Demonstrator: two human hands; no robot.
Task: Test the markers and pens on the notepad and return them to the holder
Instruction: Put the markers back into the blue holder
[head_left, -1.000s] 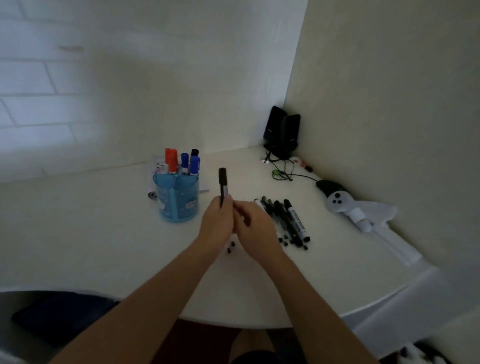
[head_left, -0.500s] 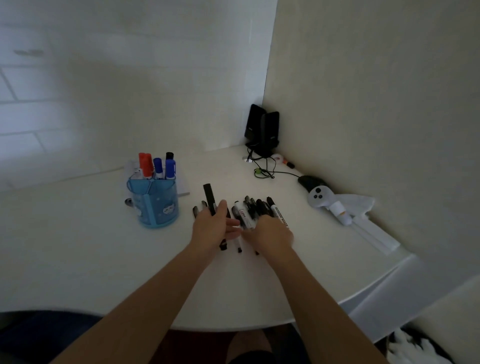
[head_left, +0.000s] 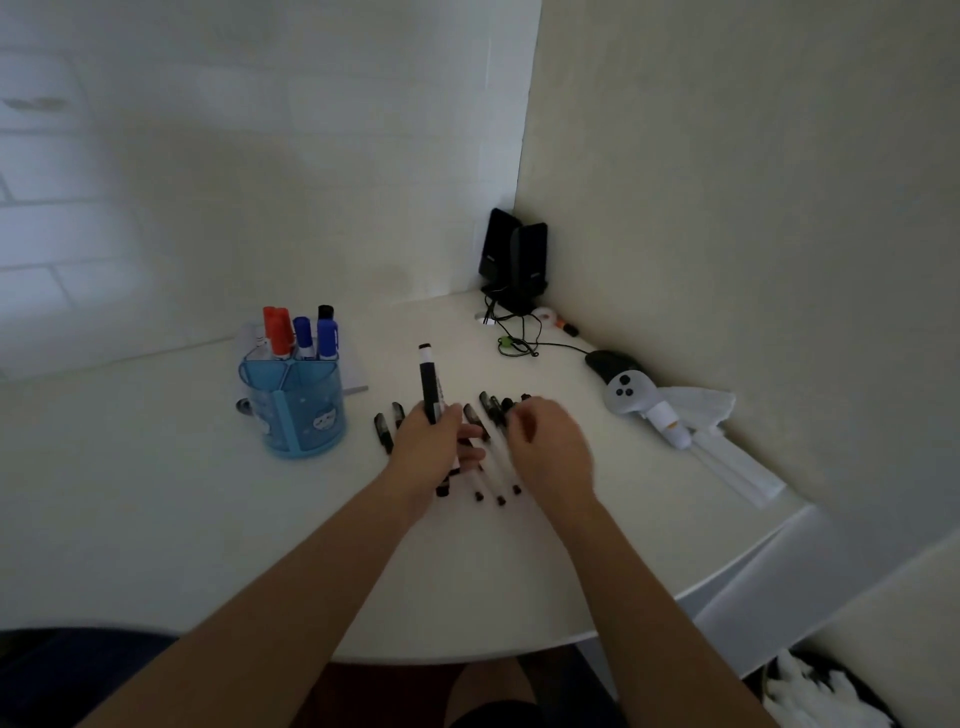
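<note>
The left hand (head_left: 431, 449) is gripping a black marker (head_left: 428, 382) around its lower barrel, with the fingers curled round it, and is holding it nearly upright above the counter (head_left: 156, 493). Just to its right, the right hand (head_left: 551, 449) is hovering over a row of black pens (head_left: 487, 410), its fingers bending down toward their far ends. Motion blur is hiding whether it is pinching one, so I cannot tell its grasp. These pens are lying side by side on the counter, between and under both hands, and their near tips are showing just short of the wrists. Two more black pens (head_left: 384, 432) are lying just left of the left hand.

Farther left of that hand, the blue holder (head_left: 306, 415) is standing upright, carrying red markers (head_left: 276, 327) and blue markers (head_left: 326, 336) with their caps up. The notepad (head_left: 356, 371) is lying behind the holder, partly hidden by it.

Well beyond the right hand, black speakers (head_left: 514, 257) are standing in the corner. To the right of that hand, a black mouse (head_left: 605, 360), a white controller (head_left: 626, 395) and a white cloth (head_left: 698, 405) are lying on the counter.
</note>
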